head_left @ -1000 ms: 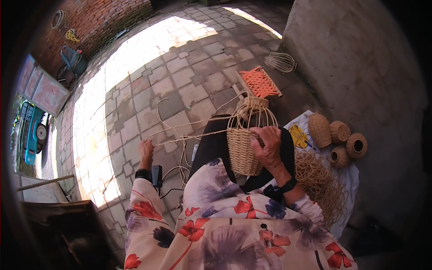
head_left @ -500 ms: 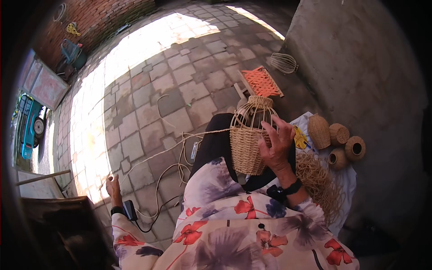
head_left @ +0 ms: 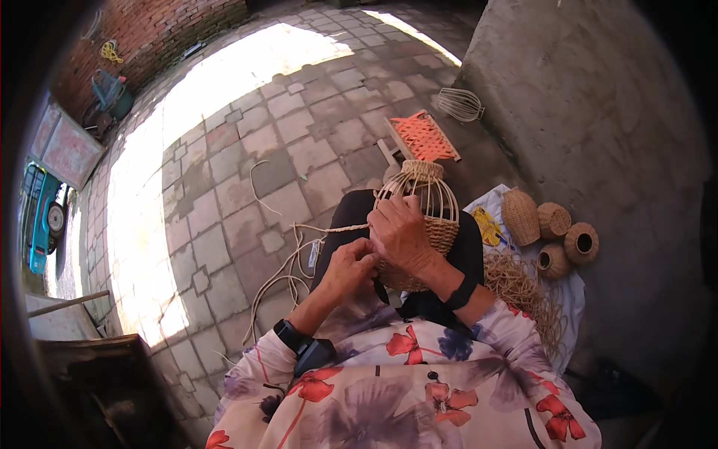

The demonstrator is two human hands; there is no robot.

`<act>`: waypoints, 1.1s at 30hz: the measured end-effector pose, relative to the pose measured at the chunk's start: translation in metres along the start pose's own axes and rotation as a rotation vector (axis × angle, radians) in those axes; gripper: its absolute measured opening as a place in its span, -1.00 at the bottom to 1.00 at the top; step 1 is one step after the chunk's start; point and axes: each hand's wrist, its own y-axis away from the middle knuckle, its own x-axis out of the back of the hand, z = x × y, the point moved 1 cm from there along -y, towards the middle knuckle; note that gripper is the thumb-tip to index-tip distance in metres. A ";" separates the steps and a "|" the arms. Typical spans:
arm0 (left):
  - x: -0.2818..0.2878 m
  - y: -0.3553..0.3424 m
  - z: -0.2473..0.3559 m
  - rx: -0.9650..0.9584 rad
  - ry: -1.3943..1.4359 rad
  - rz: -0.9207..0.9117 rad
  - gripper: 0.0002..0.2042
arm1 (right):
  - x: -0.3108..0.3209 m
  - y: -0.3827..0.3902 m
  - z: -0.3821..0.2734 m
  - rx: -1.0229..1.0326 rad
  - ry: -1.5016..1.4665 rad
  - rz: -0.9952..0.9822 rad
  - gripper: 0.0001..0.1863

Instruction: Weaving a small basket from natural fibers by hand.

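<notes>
A partly woven wicker basket (head_left: 443, 235) rests on my lap, its lower body closely woven, bare ribs rising to a narrow woven neck (head_left: 423, 170). My right hand (head_left: 400, 232) lies over its left side, fingers bent and closed where a pale weaving strand (head_left: 340, 229) meets the weave. The fingertips are hidden, and I take the strand to be held there. Just below, against the basket's left edge, my left hand (head_left: 346, 268) is closed with thumb and fingers together. Whatever it pinches does not show. The strand trails left in loose loops onto the paving.
Several small finished baskets (head_left: 520, 215) and a heap of loose strands (head_left: 516, 288) lie on a white cloth (head_left: 572, 299) at my right. Ahead are a low stool with orange webbing (head_left: 425, 136) and a ribbed frame (head_left: 460, 105) by the wall. A dark wooden piece (head_left: 90, 352) stands at left.
My left hand has come in from far out on the left to the basket. My right hand has moved from the basket's right side to its left, fingers now closed.
</notes>
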 end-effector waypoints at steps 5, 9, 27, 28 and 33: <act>-0.001 -0.028 0.004 -0.120 0.127 0.220 -0.85 | 0.033 0.037 0.007 -0.108 -0.217 0.234 -0.78; -0.007 -0.032 0.039 -0.751 -0.376 0.528 -0.77 | 0.039 0.054 0.009 -0.194 -0.254 0.219 -0.65; 0.015 -0.058 0.040 -0.955 -0.726 0.079 -0.83 | 0.043 0.063 0.020 -0.397 -0.495 0.257 -0.79; 0.017 -0.058 0.039 -0.956 -0.726 0.076 -0.83 | 0.043 0.066 0.021 -0.398 -0.494 0.258 -0.79; 0.023 -0.063 0.033 -0.945 -0.717 0.135 -0.88 | 0.041 0.067 0.022 -0.401 -0.594 0.258 -0.81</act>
